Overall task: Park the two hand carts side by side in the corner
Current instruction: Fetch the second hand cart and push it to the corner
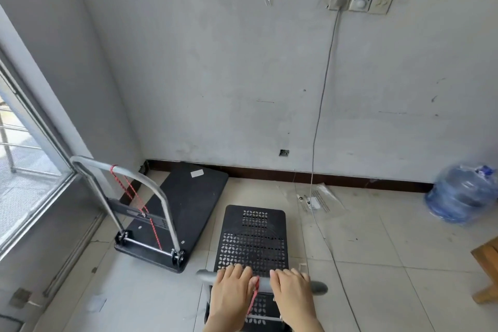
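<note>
A black flat hand cart (188, 202) stands in the corner, its front end at the back wall, its grey handle (151, 183) upright with a red cord tied on it. To its right a second cart with a perforated black deck (253, 240) points toward the wall, a short way back from it. My left hand (231, 288) and my right hand (292, 291) both grip that cart's grey handle bar (318, 288), a red cord hanging between them.
A glass door (24, 159) and its floor track run along the left. A grey cable (320, 116) hangs from a wall socket to the floor over a plastic sheet (318, 199). A blue water jug (463, 194) lies at the right wall; a wooden stool (487, 272) at right edge.
</note>
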